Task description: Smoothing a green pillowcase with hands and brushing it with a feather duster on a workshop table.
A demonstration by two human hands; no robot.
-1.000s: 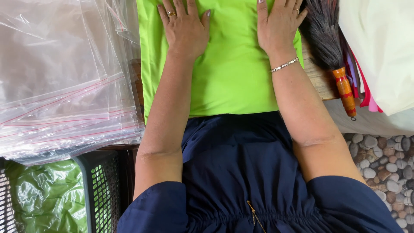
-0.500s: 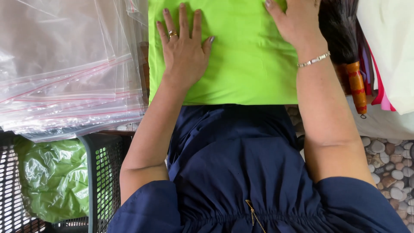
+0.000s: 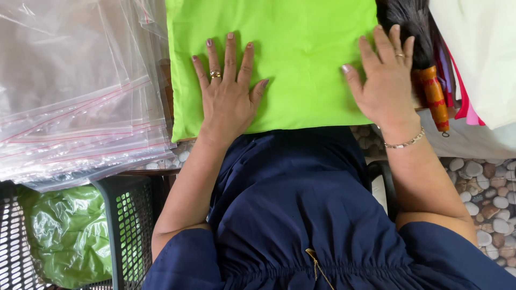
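A flat, smooth lime-green fabric piece (image 3: 279, 59), folded into a neat rectangle, lies at the table edge right in front of the person and serves as the landmark here. Left of it slumps a thick stack of clear, glossy zip-seal plastic bags (image 3: 75, 91) with thin red closure lines; below those, a dark perforated plastic basket (image 3: 126, 225) holds crinkled green plastic. Right of the fabric lies a dark-bristled brush with an orange banded handle (image 3: 424, 70). The left hand (image 3: 228, 96) rests flat on the fabric's lower left, fingers spread and released, grasping nothing. The right hand (image 3: 384, 86) lies open over its right edge, fingertips touching the brush. Pressing well likely means even, flat palms so the soft cloth stays unwrinkled and square.
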